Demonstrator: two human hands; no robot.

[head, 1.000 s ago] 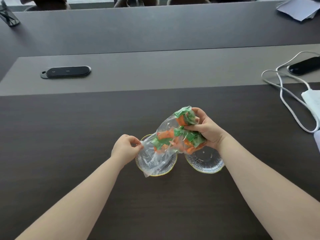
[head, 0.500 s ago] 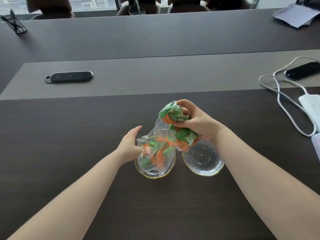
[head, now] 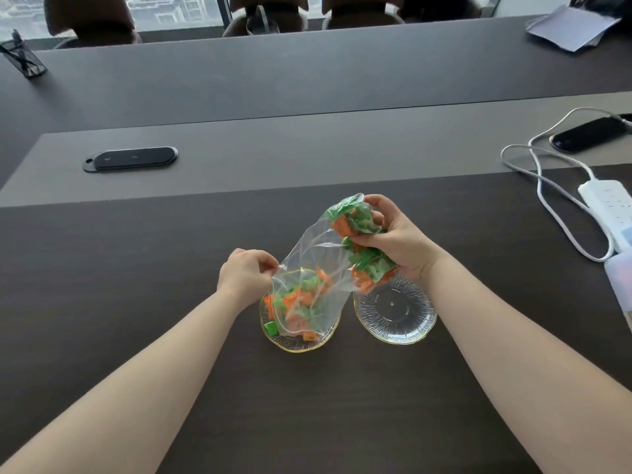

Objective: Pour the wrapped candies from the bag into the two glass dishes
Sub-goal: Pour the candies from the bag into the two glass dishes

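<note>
Mid-pour at a dark conference table (head: 136, 302): you hold the clear plastic bag (head: 318, 248) tilted, mouth down over the left glass dish (head: 294, 344), closed end raised toward the right.

Your right hand (head: 393, 239) has its fingers clamped around the upper part of the bag, squeezing back a bunch of green and orange wrapped candies (head: 355, 220) so they can't slide down. Your left hand (head: 247, 277) pinches the rim of the bag's mouth between thumb and fingertips, keeping it spread w/ the opening just above the left dish.

Left dish already holds a heap of candies; a green one (head: 271, 327) and an orange one (head: 308, 335) lie at the near rim, outside the bag mouth. Some pieces look to be inside the lower bag, resting on the pile; can't tell exactly which are out. The right glass dish (head: 395, 314) is bare, partly under your right hand and touching or nearly touching its neighbour.

Step in hand, by my read: filling dish no. 1, approx. half the load delivered, rest held in reserve.

Next move calls for lifting the mouth clear so the loose pieces drop free, then swinging the opening over to the right dish and easing the right-hand squeeze. Keep the mouth low and inside the rim; the dishes are shallow, and slick wrappers may skid out.
</note>
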